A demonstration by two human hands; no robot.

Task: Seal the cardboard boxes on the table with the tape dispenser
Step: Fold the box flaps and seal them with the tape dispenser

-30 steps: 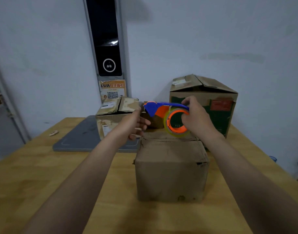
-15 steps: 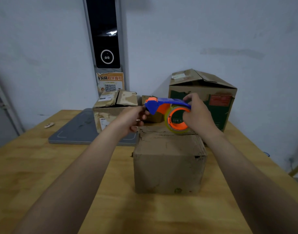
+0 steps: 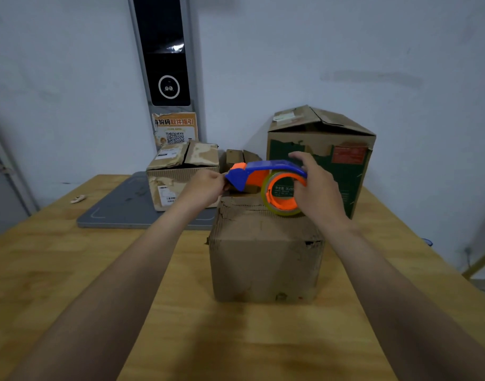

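Observation:
A worn brown cardboard box (image 3: 266, 259) stands in the middle of the wooden table, its top flaps down. Just above its far edge I hold a blue and orange tape dispenser (image 3: 259, 176) with a roll of clear tape. My right hand (image 3: 317, 188) grips the roll end. My left hand (image 3: 205, 187) pinches at the dispenser's blue nose; whether it holds the tape end is too small to tell. A tall green-printed box (image 3: 322, 158) stands behind on the right, flaps loosely raised. A smaller box (image 3: 180, 174) with parted flaps sits behind on the left.
A grey flat mat (image 3: 120, 207) lies under the smaller box at the back left. A tiny brown box (image 3: 240, 158) sits between the two rear boxes. A black panel and a QR notice (image 3: 175, 130) hang on the wall. A small white item (image 3: 77, 199) lies far left.
My left hand has closed in on the dispenser's nose and now pinches there. The dispenser stays above the box's far edge, and my view has shifted slightly.

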